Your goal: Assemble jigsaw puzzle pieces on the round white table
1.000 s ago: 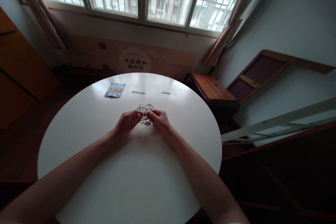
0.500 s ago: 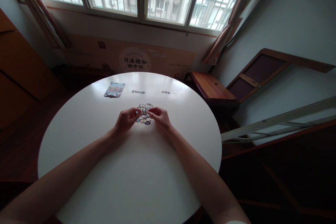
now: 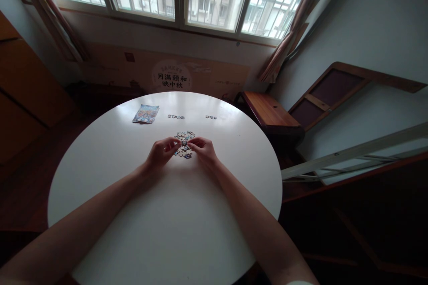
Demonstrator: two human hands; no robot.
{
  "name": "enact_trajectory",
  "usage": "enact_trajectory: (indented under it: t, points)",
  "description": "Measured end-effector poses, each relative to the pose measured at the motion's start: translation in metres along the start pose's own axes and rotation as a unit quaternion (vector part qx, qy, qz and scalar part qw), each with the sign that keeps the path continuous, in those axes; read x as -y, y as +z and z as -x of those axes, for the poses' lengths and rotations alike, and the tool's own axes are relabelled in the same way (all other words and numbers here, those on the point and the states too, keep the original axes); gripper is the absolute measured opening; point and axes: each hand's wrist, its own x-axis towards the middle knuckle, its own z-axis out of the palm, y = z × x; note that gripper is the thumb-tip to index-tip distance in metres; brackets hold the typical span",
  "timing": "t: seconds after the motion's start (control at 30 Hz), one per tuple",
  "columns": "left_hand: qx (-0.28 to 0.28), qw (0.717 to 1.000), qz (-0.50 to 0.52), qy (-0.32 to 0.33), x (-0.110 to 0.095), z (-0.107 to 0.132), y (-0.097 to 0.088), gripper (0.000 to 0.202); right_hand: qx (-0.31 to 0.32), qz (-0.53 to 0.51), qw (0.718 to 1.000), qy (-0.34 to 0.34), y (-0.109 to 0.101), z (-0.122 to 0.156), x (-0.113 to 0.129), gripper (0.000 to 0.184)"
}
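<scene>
A heap of small jigsaw puzzle pieces (image 3: 187, 156) lies on the round white table (image 3: 180, 222), partly covered by my fingers. On its left side my left hand (image 3: 162, 150) is closed, thumb and forefinger pinched at a small puzzle piece. Facing it from the right, my right hand (image 3: 203, 149) pinches in the same way, its fingertips close to the left ones above the heap. Small pieces show between the fingertips, but their outlines blend with the heap. Both forearms reach in from the near edge.
Farther back lie a row of puzzle pieces (image 3: 176, 117), a smaller group of pieces (image 3: 211, 117) and a colourful printed packet (image 3: 146, 114). Beyond the table's right edge stands a wooden chair (image 3: 270, 109). A pale metal ladder-like frame (image 3: 354, 153) leans at the right.
My fingertips have drawn slightly closer together over the heap. The forearms, the packet and the pieces farther back look the same.
</scene>
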Motion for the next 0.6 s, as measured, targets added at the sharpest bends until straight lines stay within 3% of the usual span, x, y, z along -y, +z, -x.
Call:
enact_trajectory:
  t: [0.6]
  points:
    - [0.002,1.0,-0.004,0.003,-0.0007,0.0001,-0.0001,0.025,-0.001,0.024,1.0,-0.013,-0.0014,-0.0007,-0.0051,0.027]
